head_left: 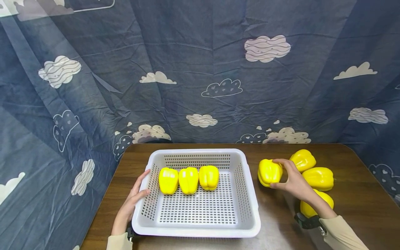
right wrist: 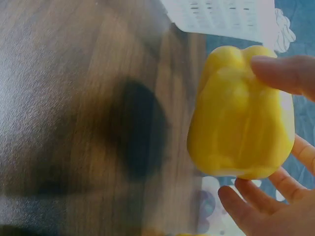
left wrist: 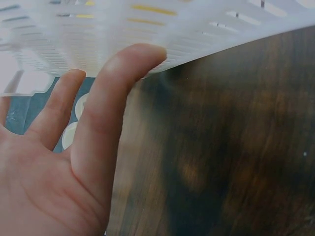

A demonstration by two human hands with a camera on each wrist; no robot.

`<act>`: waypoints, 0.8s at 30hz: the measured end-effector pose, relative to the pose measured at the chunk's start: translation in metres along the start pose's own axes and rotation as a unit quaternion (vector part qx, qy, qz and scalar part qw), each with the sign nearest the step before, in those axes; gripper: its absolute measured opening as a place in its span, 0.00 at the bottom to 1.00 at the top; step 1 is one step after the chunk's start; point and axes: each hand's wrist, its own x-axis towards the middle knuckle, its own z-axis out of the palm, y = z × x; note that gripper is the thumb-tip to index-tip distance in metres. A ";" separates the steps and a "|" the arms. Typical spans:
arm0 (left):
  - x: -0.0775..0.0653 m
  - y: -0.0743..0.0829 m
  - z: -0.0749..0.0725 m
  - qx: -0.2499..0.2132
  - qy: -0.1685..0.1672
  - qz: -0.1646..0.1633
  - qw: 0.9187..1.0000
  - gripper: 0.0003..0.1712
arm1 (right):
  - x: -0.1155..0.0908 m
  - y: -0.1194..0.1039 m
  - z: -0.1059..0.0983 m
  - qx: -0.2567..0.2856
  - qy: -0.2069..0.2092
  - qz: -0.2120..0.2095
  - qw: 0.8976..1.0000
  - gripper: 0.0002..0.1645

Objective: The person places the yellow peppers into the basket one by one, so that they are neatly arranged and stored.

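My right hand [head_left: 293, 178] holds a yellow bell pepper [head_left: 269, 172] between thumb and fingers, to the right of a white plastic basket [head_left: 195, 232]. In the right wrist view this pepper [right wrist: 241, 118] appears raised off the table, its shadow falling apart from it. Three more yellow bell peppers [head_left: 189, 180] stand side by side inside the basket, toward its back left. Against the basket's left side rests my left hand [head_left: 131, 201], its fingers fairly straight. The left wrist view shows the thumb [left wrist: 106, 108] touching the slotted wall [left wrist: 197, 39].
Three loose yellow bell peppers lie at the right of the brown wooden table [head_left: 353, 208]: one at the back [head_left: 303, 160], one in the middle [head_left: 318, 178], one partly behind my right forearm [head_left: 307, 209]. A dark blue cloud-patterned cloth [head_left: 193, 69] hangs behind the table.
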 end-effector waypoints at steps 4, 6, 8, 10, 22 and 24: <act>0.000 -0.001 0.000 -0.001 -0.001 0.002 1.000 0.39 | 0.000 -0.007 -0.001 0.005 0.004 -0.006 1.000 0.53; 0.001 -0.001 0.000 0.000 -0.001 0.003 1.000 0.39 | 0.000 -0.010 -0.001 0.010 0.007 -0.011 1.000 0.54; 0.001 -0.001 0.000 0.001 0.001 0.005 1.000 0.39 | 0.000 -0.013 -0.002 0.012 0.009 -0.012 1.000 0.55; 0.001 -0.002 0.000 0.002 0.001 0.006 1.000 0.39 | 0.000 -0.017 -0.004 0.015 0.011 -0.010 1.000 0.55; 0.001 -0.001 -0.001 0.003 -0.001 0.001 1.000 0.39 | -0.002 -0.045 -0.008 0.026 0.019 -0.022 0.999 0.55; 0.001 -0.001 -0.001 0.002 -0.003 0.001 1.000 0.39 | -0.002 -0.048 -0.008 0.029 0.015 -0.016 0.999 0.55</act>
